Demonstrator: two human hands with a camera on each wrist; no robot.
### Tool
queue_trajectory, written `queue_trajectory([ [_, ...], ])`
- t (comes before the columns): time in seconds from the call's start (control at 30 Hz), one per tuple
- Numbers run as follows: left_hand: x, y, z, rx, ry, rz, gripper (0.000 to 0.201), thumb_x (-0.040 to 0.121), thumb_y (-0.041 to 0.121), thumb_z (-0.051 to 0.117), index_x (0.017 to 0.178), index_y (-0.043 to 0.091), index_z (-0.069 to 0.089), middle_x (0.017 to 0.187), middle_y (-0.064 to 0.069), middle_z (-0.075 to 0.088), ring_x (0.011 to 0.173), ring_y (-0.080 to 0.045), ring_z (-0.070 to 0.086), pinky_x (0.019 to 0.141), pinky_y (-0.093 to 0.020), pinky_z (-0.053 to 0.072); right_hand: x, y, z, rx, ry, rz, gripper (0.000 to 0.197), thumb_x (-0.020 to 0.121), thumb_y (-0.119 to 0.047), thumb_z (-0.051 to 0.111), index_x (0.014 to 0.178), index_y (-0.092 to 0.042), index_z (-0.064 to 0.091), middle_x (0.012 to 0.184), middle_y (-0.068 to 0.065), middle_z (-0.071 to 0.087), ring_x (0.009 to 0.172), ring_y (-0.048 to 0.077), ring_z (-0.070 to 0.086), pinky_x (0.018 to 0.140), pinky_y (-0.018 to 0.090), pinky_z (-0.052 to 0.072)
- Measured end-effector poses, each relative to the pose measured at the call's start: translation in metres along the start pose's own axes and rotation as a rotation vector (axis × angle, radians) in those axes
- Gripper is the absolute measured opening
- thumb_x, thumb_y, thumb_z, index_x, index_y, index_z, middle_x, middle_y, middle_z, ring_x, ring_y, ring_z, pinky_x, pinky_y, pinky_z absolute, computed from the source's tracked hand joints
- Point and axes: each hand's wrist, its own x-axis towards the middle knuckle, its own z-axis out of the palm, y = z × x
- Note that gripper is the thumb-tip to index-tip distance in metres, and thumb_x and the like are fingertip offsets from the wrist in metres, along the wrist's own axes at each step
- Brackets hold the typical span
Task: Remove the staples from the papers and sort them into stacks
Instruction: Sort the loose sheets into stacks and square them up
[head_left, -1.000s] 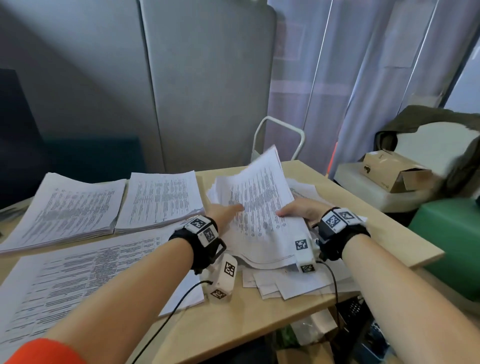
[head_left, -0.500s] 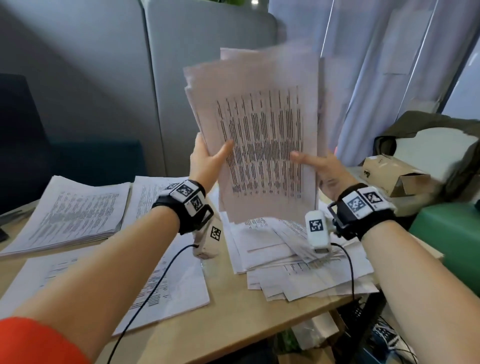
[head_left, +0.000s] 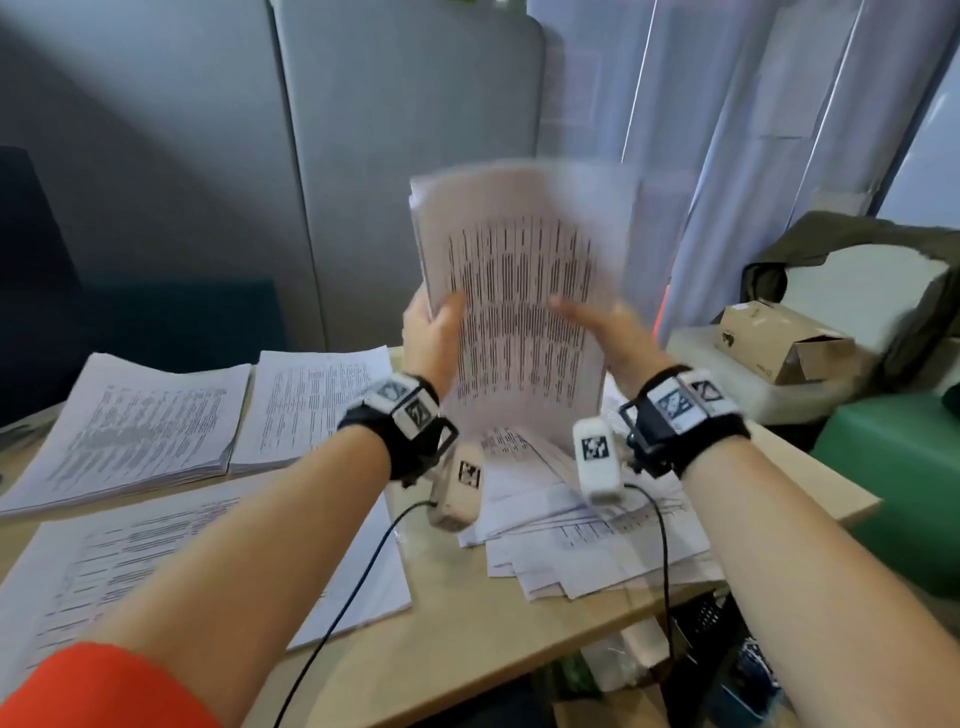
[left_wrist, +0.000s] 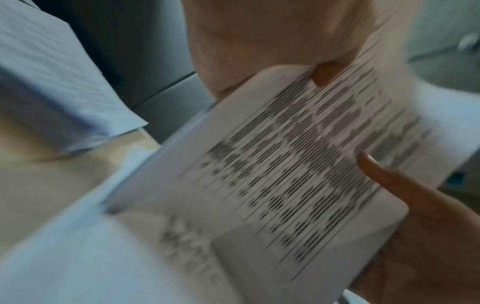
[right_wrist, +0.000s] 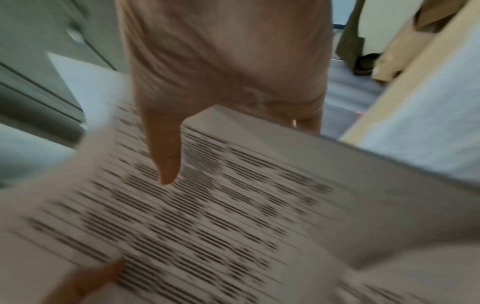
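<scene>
I hold a bundle of printed papers (head_left: 519, 270) upright above the table, blurred by motion. My left hand (head_left: 436, 325) grips its left edge, thumb on the front and fingers behind. My right hand (head_left: 597, 325) grips the right edge the same way. The left wrist view shows the left hand (left_wrist: 272, 41) pinching the bundle (left_wrist: 285, 164). The right wrist view shows my right hand (right_wrist: 221, 61) with its thumb lying across the printed page (right_wrist: 233, 216). Below the bundle lies a loose, messy pile of papers (head_left: 582, 540). No staple can be made out.
Two neat stacks (head_left: 130, 415) (head_left: 311, 405) lie at the table's back left, and a wide sheet stack (head_left: 156, 571) at the front left. The wooden table (head_left: 457, 649) ends close on the right. A cardboard box (head_left: 779, 343) and a green seat (head_left: 893, 467) stand beyond it.
Both hands lifted the bundle off the messy pile and stood it upright. Since half a second ago it has come down a little and is blurred.
</scene>
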Motion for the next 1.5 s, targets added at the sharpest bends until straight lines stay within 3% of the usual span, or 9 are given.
queue_trajectory([
  [0.1, -0.026, -0.04, -0.005, 0.145, -0.095, -0.259, 0.013, 0.097, 0.016, 0.049, 0.093, 0.023, 0.06, 0.087, 0.001, 0.061, 0.08, -0.013, 0.058, 0.073, -0.029, 0.045, -0.016, 0.05, 0.005, -0.074, -0.073, 0.214, 0.066, 0.064, -0.043, 0.086, 0.12, -0.019, 0.06, 0.099, -0.009, 0.065, 0.105, 0.018, 0.061, 0.096, 0.036, 0.046],
  [0.23, -0.023, -0.047, -0.009, 0.205, -0.001, -0.153, 0.025, 0.098, 0.019, 0.051, 0.074, 0.022, 0.056, 0.07, -0.006, 0.049, 0.061, -0.015, 0.045, 0.054, -0.024, 0.037, -0.021, 0.066, 0.008, -0.012, 0.01, 0.135, 0.037, 0.075, -0.036, 0.082, 0.105, -0.02, 0.068, 0.101, -0.001, 0.073, 0.091, 0.015, 0.068, 0.085, 0.036, 0.054],
  [0.37, -0.006, -0.028, -0.027, -0.119, 0.243, -0.204, 0.021, 0.093, 0.015, 0.055, 0.111, 0.008, 0.062, 0.098, -0.006, 0.068, 0.085, -0.022, 0.064, 0.078, -0.036, 0.053, -0.018, 0.077, 0.009, 0.164, 0.13, 0.178, 0.05, 0.073, -0.042, 0.08, 0.112, -0.016, 0.062, 0.106, 0.007, 0.069, 0.082, 0.019, 0.065, 0.066, 0.029, 0.051],
  [0.53, -0.019, -0.021, -0.059, -0.239, 0.111, -0.457, 0.039, 0.085, 0.025, 0.067, 0.118, 0.011, 0.053, 0.115, -0.011, 0.066, 0.103, -0.028, 0.065, 0.09, -0.046, 0.053, -0.019, 0.066, 0.054, 0.499, -0.074, 0.286, 0.026, 0.09, -0.009, 0.063, 0.116, -0.007, 0.061, 0.105, 0.01, 0.072, 0.086, 0.022, 0.072, 0.067, 0.034, 0.06],
  [0.7, -0.021, 0.017, -0.155, -0.068, 0.233, -0.3, 0.021, 0.088, -0.006, 0.058, 0.106, 0.006, 0.056, 0.095, -0.008, 0.066, 0.073, -0.011, 0.067, 0.058, -0.019, 0.054, -0.021, 0.046, 0.08, 0.293, 0.036, 0.151, 0.034, 0.075, -0.003, 0.075, 0.108, -0.003, 0.064, 0.1, 0.014, 0.071, 0.089, 0.029, 0.069, 0.066, 0.038, 0.057],
  [0.83, -0.025, 0.058, -0.244, 0.315, 0.101, -0.218, 0.033, 0.085, -0.002, 0.064, 0.106, 0.023, 0.06, 0.104, -0.001, 0.068, 0.093, -0.016, 0.066, 0.075, -0.029, 0.055, -0.031, 0.034, 0.099, 0.183, -0.06, 0.035, 0.023, 0.085, 0.006, 0.06, 0.096, -0.014, 0.065, 0.105, 0.013, 0.071, 0.098, 0.034, 0.066, 0.089, 0.049, 0.053],
  [1.0, -0.044, 0.066, -0.289, 0.407, 0.258, -0.235, 0.028, 0.084, -0.007, 0.05, 0.091, 0.018, 0.061, 0.098, -0.005, 0.068, 0.089, -0.022, 0.065, 0.075, -0.035, 0.053, -0.047, 0.03, 0.144, 0.14, -0.173, -0.005, 0.02, 0.084, 0.006, 0.061, 0.09, -0.012, 0.068, 0.088, 0.004, 0.072, 0.077, 0.02, 0.068, 0.069, 0.03, 0.056],
  [1.37, -0.09, 0.049, -0.291, 0.543, 0.529, -0.145, 0.015, 0.091, 0.006, 0.044, 0.105, 0.013, 0.046, 0.105, -0.004, 0.055, 0.094, -0.022, 0.053, 0.075, -0.032, 0.041, -0.07, 0.036, 0.185, -0.027, -0.193, -0.019, 0.014, 0.086, -0.008, 0.069, 0.09, -0.021, 0.064, 0.091, -0.004, 0.07, 0.087, 0.017, 0.066, 0.078, 0.032, 0.054],
  [1.5, -0.09, 0.052, -0.325, 0.641, 0.571, -0.275, 0.023, 0.078, 0.013, 0.043, 0.1, 0.016, 0.051, 0.102, -0.009, 0.055, 0.094, -0.032, 0.057, 0.08, -0.044, 0.051, -0.06, 0.046, 0.2, -0.226, -0.226, 0.06, 0.04, 0.078, 0.0, 0.068, 0.115, -0.003, 0.054, 0.107, 0.01, 0.066, 0.095, 0.024, 0.063, 0.084, 0.034, 0.054],
])
